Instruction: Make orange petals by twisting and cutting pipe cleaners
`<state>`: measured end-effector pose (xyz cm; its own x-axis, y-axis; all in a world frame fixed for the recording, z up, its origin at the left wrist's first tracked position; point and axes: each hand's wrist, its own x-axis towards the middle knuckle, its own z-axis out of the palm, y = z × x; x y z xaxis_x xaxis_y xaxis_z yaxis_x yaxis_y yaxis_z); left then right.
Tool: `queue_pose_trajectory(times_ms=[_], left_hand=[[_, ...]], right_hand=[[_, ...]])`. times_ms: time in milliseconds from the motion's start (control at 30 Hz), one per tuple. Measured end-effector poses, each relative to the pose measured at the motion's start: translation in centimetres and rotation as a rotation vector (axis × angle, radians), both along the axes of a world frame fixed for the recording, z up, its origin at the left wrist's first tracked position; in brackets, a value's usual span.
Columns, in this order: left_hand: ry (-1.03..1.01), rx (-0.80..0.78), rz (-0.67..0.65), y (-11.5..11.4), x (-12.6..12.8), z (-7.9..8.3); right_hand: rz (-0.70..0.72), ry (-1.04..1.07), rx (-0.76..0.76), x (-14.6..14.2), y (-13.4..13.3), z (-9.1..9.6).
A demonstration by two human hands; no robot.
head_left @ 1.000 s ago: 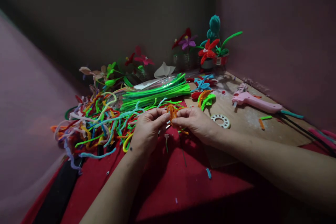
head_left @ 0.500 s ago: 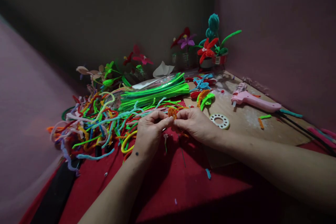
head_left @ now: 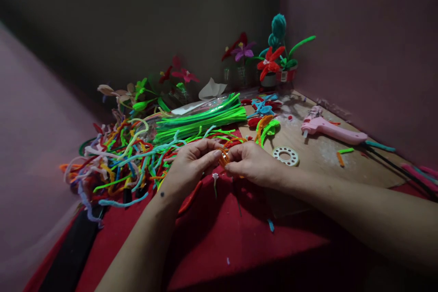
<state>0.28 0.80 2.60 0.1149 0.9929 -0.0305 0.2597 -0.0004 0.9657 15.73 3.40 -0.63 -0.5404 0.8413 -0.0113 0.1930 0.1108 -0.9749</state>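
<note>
Over the middle of the red cloth, my left hand [head_left: 193, 164] is closed, thumb and fingers pinching an orange pipe cleaner [head_left: 224, 157]. From the other side, my right hand [head_left: 253, 164] pinches the same orange piece, which is bent into a small loop or bundle between the fingertips. A red handle-like piece [head_left: 190, 199] shows below my left palm; I cannot tell whether that hand holds it. Just below the fingertips lies a small white-tipped green stem [head_left: 215, 185].
Tangled pipe cleaners [head_left: 119, 159] lie at the left, behind them a green bundle [head_left: 201, 118]. On the board at right are a pink glue gun [head_left: 333, 131], a white ring with holes [head_left: 286, 156] and orange-green petals [head_left: 267, 128]. Potted pipe-cleaner flowers [head_left: 270, 64] stand at the back.
My left hand has turned and shifted slightly left, so the red handle-like piece now shows below it. The orange pipe cleaner has tilted and sits a little lower between my fingers.
</note>
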Motion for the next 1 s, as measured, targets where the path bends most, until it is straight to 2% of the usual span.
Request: queue_pose_trajectory(times_ms=[133,333,567,800,1000], left_hand=[[0.004,0.000,-0.001,0.0,-0.4,-0.1],[0.344,0.214,0.064,-0.2,-0.1,-0.4],[0.373,0.204,-0.107,-0.1,-0.6,0.7],[0.638,0.444,-0.183,0.0,-1.3,0.6],[0.723,0.482,-0.299,0.0,-1.6,0.7]], right_hand=[[0.009,0.066,-0.131,0.1,-0.1,0.4],[0.000,0.083,-0.184,0.0,-0.2,0.5],[0.052,0.074,-0.158,0.1,0.0,0.1],[0.113,0.109,-0.166,0.2,0.2,-0.7],[0.164,0.083,-0.175,0.2,0.2,-0.5]])
